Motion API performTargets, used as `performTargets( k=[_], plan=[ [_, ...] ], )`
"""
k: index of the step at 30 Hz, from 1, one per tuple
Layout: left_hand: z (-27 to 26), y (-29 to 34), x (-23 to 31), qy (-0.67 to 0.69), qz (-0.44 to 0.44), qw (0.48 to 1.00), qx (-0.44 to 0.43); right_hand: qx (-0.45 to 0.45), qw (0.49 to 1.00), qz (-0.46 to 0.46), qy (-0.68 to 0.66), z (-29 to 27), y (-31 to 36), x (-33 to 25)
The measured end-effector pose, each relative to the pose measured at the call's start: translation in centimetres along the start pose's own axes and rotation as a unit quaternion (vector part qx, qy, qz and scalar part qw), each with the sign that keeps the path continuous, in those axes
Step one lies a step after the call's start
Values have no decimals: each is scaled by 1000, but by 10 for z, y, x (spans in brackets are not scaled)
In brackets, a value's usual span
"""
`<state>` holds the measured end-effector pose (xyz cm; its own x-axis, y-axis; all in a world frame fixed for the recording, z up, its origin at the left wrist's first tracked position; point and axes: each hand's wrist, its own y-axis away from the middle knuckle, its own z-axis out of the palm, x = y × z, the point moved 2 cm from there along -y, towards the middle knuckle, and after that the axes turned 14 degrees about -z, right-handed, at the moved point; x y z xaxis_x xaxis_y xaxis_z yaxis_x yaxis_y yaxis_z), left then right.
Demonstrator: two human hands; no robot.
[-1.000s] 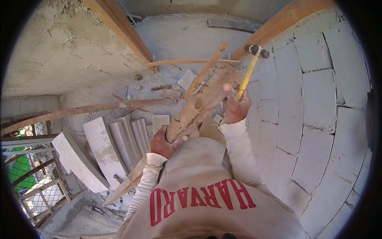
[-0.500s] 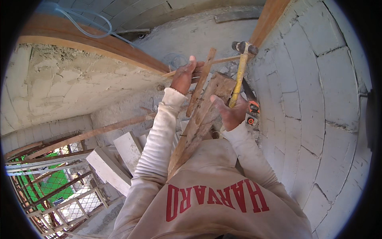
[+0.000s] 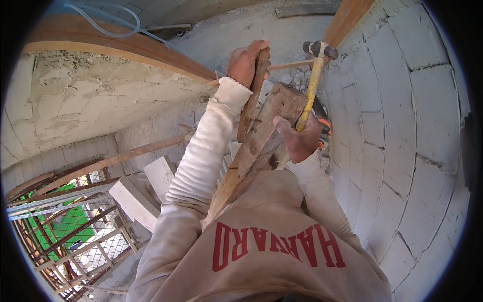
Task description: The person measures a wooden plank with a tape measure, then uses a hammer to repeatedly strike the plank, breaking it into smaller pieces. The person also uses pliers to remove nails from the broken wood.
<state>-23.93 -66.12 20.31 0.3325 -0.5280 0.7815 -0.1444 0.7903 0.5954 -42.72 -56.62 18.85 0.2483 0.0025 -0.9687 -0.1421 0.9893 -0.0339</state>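
Note:
My left hand (image 3: 246,63) is wrapped round the far end of a thin wooden strip (image 3: 247,113). A thick, rough wooden plank (image 3: 264,133) slants up from near my body, with the strip lying along its left side. What looks like a nail pokes out between the strip and the plank. In my right hand (image 3: 302,140) is a hammer (image 3: 313,93) with a yellow handle, its dark head pointing away from me. The right thumb presses on the plank's right edge; the undersides of those fingers are partly hidden.
A grey block wall (image 3: 392,110) rises close on the right. Brown timber frame pieces (image 3: 121,54) (image 3: 347,22) stand ahead. White blocks (image 3: 132,197) lie at the left, by a metal grille (image 3: 75,226). An orange and black tool (image 3: 322,117) sits behind my right hand.
My left hand has gone from open beside the strip to closed round its far end. The plank and hammer have shifted slightly right in view, with my right hand still on them.

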Motion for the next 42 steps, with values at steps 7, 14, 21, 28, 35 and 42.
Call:
performTargets(
  k=[7,14,21,28,35,42],
  plan=[
    [13,11,11,-46,61,996,42,18,999,-18,-30,4,2,6],
    [-27,30,6,134,164,977,-1,49,997,4,-53,9,4,12],
    [-113,75,-48,344,193,912,-109,45,998,9,37,8,1,11],
    [-153,129,-147,319,215,923,-36,47,998,21,33,4,1,18],
    [-172,161,-153,215,63,972,67,86,994,31,57,3,18,5],
    [-188,250,-226,-184,-112,976,16,82,991,-47,93,-44,74,-52]
  ],
)
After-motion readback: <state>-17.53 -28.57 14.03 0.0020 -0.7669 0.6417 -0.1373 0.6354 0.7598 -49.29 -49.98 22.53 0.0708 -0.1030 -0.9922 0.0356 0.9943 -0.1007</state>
